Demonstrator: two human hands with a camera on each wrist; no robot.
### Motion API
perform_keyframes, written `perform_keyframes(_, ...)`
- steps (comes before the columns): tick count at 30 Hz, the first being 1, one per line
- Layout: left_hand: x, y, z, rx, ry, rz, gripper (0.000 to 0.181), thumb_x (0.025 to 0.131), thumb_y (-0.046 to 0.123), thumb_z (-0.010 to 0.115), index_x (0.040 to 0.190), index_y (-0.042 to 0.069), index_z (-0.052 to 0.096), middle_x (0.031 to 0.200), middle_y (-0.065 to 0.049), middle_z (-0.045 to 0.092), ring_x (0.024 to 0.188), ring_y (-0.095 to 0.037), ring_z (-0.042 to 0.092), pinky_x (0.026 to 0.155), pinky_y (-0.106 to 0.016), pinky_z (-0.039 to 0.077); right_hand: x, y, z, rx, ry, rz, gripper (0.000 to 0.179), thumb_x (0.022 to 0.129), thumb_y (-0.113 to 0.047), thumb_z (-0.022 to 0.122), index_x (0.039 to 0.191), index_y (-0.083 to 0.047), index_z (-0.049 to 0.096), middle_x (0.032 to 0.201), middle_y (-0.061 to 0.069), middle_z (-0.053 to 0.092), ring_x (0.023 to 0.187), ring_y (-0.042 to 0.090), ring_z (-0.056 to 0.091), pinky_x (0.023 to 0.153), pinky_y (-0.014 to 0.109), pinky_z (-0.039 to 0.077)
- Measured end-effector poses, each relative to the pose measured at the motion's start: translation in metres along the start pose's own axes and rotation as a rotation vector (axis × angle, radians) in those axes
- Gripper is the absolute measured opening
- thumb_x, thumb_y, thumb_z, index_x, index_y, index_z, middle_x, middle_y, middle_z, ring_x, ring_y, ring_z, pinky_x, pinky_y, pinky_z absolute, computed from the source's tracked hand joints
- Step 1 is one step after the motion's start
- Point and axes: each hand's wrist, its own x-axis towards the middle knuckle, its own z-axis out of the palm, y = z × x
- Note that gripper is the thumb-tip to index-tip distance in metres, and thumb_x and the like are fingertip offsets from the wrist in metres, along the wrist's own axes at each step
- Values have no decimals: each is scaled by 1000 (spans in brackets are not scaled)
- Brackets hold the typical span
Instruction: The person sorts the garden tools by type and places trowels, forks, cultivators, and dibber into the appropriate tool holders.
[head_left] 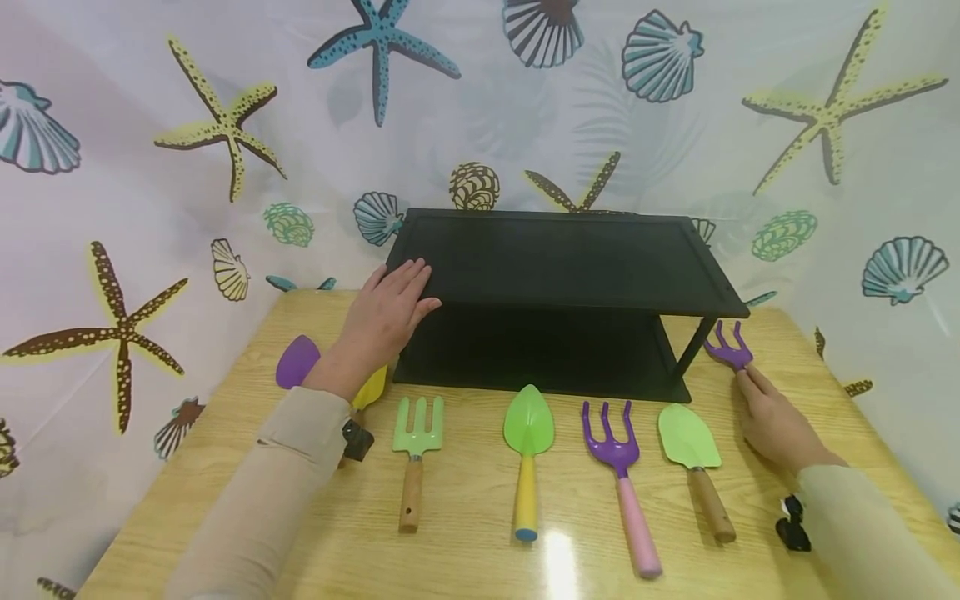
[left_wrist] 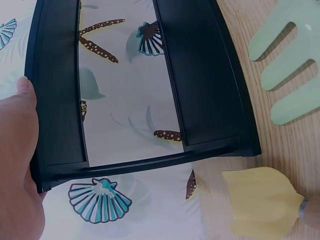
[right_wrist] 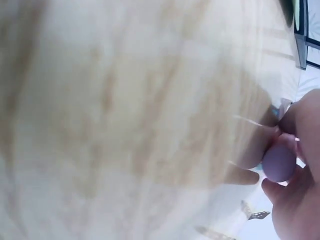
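Observation:
My left hand (head_left: 390, 300) lies flat with straight fingers on the left end of a black two-tier shelf (head_left: 562, 258). In the left wrist view, that hand (left_wrist: 17, 165) is against the shelf's edge. At the right, my right hand (head_left: 780, 421) grips a purple hand fork (head_left: 729, 350), tines pointing away, beside the shelf's right leg. The right wrist view catches the rounded purple end of the fork's handle (right_wrist: 280, 162) between the fingers. Just left of this hand lies a light green trowel (head_left: 690, 437) with a wooden handle.
Along the front lie a pale green hand fork (head_left: 418, 429), a green trowel (head_left: 528, 425) with a yellow handle and a purple fork (head_left: 615, 450) with a pink handle. A yellow trowel (left_wrist: 262, 200) and a purple trowel (head_left: 296, 361) are partly behind my left arm.

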Motion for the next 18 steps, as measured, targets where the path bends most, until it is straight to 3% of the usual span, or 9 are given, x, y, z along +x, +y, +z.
perform_keyframes(8,1,0,0,1,1,-2,66,105,49,34,157,9,27,164,-9,27,153,-26,23,126,-50,13,-3,1,7,103,77,-41,50,105,-4,26,148,20,18,151,46,15,137,63,21,108,72,24)
perform_keyframes(18,1,1,1,6,-7,-11,66,105,50,33,157,10,26,165,-9,25,153,-26,22,127,-49,13,-4,-2,6,84,128,-54,48,101,4,32,146,21,24,148,45,23,133,64,28,105,72,29)
